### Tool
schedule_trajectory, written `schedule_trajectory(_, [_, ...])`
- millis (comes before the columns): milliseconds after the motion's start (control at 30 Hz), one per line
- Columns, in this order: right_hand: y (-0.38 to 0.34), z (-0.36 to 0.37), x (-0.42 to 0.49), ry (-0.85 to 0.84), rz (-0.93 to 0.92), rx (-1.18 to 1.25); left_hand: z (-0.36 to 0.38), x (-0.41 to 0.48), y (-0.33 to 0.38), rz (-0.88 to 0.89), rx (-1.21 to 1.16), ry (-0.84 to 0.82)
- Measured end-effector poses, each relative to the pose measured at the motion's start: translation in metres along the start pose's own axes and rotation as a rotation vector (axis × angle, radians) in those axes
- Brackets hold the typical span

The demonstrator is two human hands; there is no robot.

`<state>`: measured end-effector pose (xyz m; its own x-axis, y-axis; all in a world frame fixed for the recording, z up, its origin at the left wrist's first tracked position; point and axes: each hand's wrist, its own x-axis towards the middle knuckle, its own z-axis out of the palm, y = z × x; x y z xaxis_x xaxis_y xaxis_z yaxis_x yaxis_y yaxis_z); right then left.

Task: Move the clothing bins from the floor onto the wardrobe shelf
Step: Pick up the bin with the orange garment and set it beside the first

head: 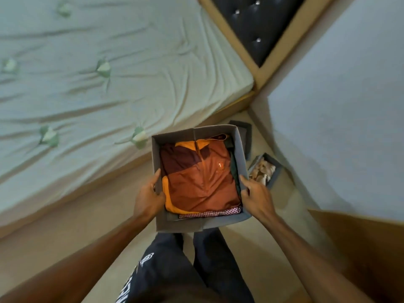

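left hand [148,194], right hand [255,193], gripping grey bin [197,225]

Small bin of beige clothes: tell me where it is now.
In the head view the small bin sits on the floor, right of centre, just beyond the right hand gripping the large grey bin, close to the wall.

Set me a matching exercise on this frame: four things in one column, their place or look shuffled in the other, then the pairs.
Things:
1. orange shirt
2. checked cloth
3. small bin
4. headboard

Place or look:
A. standing on the floor
B. black and tufted
C. folded on top inside the big bin
D. peeking out under the shirt at the big bin's near edge

Pairs: 1-C, 2-D, 3-A, 4-B
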<state>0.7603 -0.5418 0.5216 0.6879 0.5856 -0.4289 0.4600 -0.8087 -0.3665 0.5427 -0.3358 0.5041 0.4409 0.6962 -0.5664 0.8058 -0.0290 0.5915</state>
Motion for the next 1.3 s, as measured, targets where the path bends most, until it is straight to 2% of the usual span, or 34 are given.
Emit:
schedule_trajectory(167, [0.021, -0.028, -0.052, 0.191, 0.149, 0.151, -0.012, 0.001, 0.078, 0.212, 0.143, -0.094])
schedule_trajectory(367, [0.08, -0.06, -0.105, 0.43, 0.424, 0.286, 0.037, -0.012, 0.18, 0.493, 0.233, -0.215])
schedule_trajectory(500, [0.142, -0.084, -0.147, 0.559, 0.62, 0.358, 0.099, -0.047, 0.246, 0.647, 0.322, -0.288])
schedule_trajectory(733, [0.223, -0.107, -0.232, 0.749, 0.896, 0.45, 0.208, -0.102, 0.313, 0.872, 0.395, -0.468])
schedule_trajectory(867, [0.25, -0.11, -0.28, 0.944, 1.026, 0.512, 0.266, -0.139, 0.354, 0.993, 0.411, -0.634])
schedule_trajectory(1067, [0.274, -0.127, -0.345, 1.139, 1.265, 0.552, 0.354, -0.207, 0.419, 1.23, 0.389, -0.805])
schedule_trajectory(1300, [0.289, -0.14, -0.406, 1.397, 1.42, 0.532, 0.43, -0.291, 0.469, 1.44, 0.364, -1.035])
